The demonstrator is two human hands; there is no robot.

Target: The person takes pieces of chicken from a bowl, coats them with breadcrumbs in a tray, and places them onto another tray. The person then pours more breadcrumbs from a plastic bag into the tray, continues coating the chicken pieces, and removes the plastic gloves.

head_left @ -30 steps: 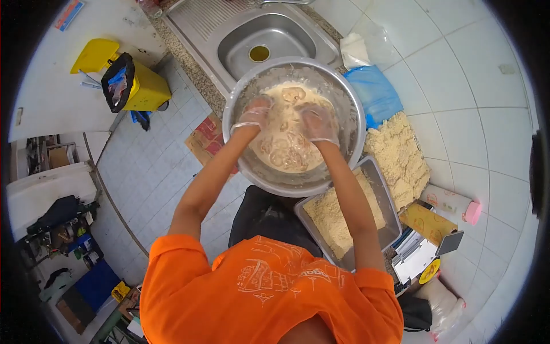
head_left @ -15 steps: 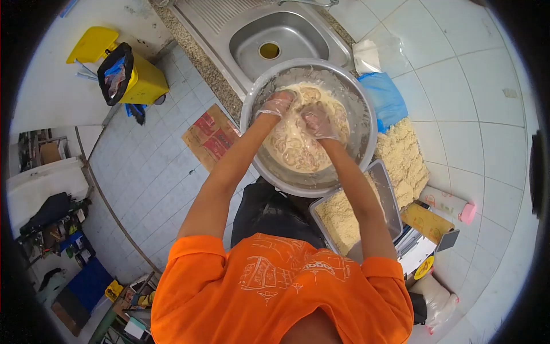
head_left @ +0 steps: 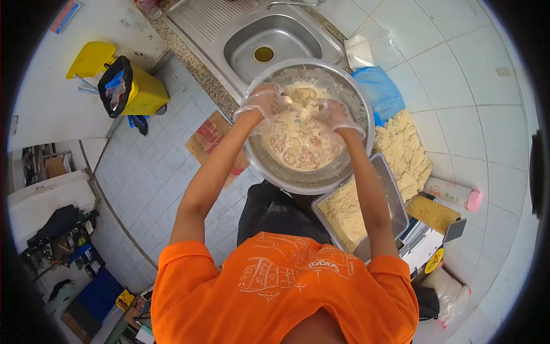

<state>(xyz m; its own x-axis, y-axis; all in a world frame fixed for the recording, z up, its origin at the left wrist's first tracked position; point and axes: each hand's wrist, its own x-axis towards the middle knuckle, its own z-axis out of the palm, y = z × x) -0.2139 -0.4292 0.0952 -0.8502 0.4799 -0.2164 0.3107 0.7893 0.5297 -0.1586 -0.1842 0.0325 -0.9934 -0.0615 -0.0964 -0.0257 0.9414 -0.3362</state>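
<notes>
A large metal bowl [head_left: 362,143] holds pale, creamy batter with many lumpy pieces [head_left: 301,150] coated in it, which look like raw meat. My left hand [head_left: 266,102], in a clear plastic glove, is at the bowl's upper left, its fingers curled down by the batter. Across from it, my right hand [head_left: 337,116], gloved as well, curls its fingers at the right of the mix. Wet batter clings to the fingertips of both and hides what they grip. A coated lump [head_left: 305,95] lies between the hands.
A steel sink [head_left: 272,43] adjoins the bowl's far side. To the right stand a grey tub of pale crumbs [head_left: 344,215], a heap of crumbs [head_left: 401,155] and a blue bag [head_left: 378,92]. A yellow bin [head_left: 146,92] and flattened cardboard [head_left: 212,143] are on the left.
Both hands have come up out of the batter and moved apart, the left towards the left rim and the right towards the right rim. The view has shifted slightly.
</notes>
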